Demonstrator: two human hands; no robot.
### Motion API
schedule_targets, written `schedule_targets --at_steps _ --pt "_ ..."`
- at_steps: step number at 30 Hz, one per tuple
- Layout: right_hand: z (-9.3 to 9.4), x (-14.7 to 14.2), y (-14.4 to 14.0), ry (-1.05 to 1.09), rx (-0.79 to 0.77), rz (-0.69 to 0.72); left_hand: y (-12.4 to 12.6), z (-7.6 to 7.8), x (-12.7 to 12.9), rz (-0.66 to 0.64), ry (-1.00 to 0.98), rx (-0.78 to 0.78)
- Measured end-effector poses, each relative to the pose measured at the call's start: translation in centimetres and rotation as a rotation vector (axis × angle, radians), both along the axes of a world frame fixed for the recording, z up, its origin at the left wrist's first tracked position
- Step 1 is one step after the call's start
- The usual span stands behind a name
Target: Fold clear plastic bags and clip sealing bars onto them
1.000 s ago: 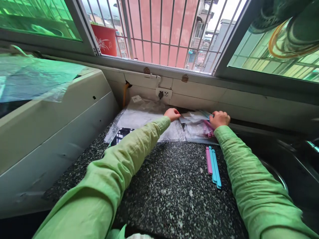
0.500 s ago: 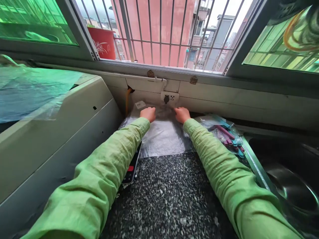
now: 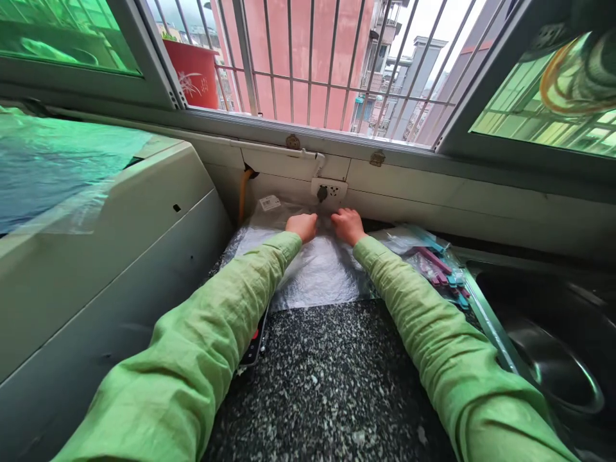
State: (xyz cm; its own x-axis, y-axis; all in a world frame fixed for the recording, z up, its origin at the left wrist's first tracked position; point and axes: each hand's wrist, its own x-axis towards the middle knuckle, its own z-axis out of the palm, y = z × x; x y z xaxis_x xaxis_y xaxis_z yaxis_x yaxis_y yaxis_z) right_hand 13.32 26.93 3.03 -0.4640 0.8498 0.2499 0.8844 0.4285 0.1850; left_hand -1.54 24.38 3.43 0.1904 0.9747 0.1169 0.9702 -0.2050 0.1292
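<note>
Since the frame half a second earlier, the left hand (image 3: 302, 226) has shifted inward over the clear plastic bag (image 3: 322, 279), narrowing the gap to the right hand (image 3: 348, 226), which has moved only slightly. Writing: a white label (image 3: 269, 203) at the bag's far left corner bears a dark barcode-like patch, too small to read from here; a phone (image 3: 253, 343), partly under the left sleeve (image 3: 192, 340), shows a red round mark on its screen, no words legible; the red pot (image 3: 195, 74) beyond the window carries a pale plant-like motif. No brand name could be made out. Pose: both arms reach forward, nearly straight, converging, backs of the hands upward. Left fingers are curled in a loose fist, right fingers bent at the knuckles; whether either set pinches the film I cannot tell, contact being hidden. The bag lies on the speckled table (image 3: 312, 385), spread toward the wall below the socket (image 3: 330, 190), its near edge showing between the forearms. Pink and blue clips (image 3: 436, 266) in clear wrapping lie right of the right sleeve (image 3: 443, 333), beside the sink (image 3: 553, 359).
</note>
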Motion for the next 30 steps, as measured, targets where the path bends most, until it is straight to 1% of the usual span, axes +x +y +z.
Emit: schedule_targets --at_steps 3,6,8,10,13,16,20,22,24,28,30 --pt "0.8 1.0 -2.7 0.029 0.058 0.047 -1.8 1.2 1.0 0.039 -0.156 -0.065" --pt "1.5 2.0 -6.2 0.047 0.117 0.117 -4.5 2.1 2.2 0.05 -0.284 -0.124" --pt "1.8 2.7 -9.0 0.059 0.161 0.159 -6.8 2.4 2.9 0.039 -0.359 -0.131" --pt "1.9 3.4 -12.0 0.078 0.208 0.195 -9.3 2.3 3.4 0.004 -0.422 -0.124" --pt "1.6 4.5 -16.5 0.098 0.268 0.252 -13.6 1.6 3.8 -0.054 -0.497 -0.113" --pt "1.0 5.4 -20.4 0.123 0.304 0.321 -17.7 0.4 4.0 -0.108 -0.586 -0.135" --pt "-0.2 5.9 -24.4 0.178 0.319 0.387 -22.0 -1.4 4.1 -0.146 -0.657 -0.125" --pt "-0.7 5.9 -25.8 0.187 0.323 0.391 -23.4 -2.1 4.0 -0.155 -0.678 -0.106" --pt "-1.3 5.6 -26.8 0.189 0.319 0.384 -24.2 -2.7 3.8 -0.16 -0.676 -0.1" --pt "-2.3 4.9 -27.8 0.24 0.298 0.371 -24.7 -3.5 3.0 -0.146 -0.58 -0.075" --pt "-2.6 4.6 -27.8 0.335 0.272 0.334 -24.5 -3.7 2.4 -0.131 -0.499 -0.03"
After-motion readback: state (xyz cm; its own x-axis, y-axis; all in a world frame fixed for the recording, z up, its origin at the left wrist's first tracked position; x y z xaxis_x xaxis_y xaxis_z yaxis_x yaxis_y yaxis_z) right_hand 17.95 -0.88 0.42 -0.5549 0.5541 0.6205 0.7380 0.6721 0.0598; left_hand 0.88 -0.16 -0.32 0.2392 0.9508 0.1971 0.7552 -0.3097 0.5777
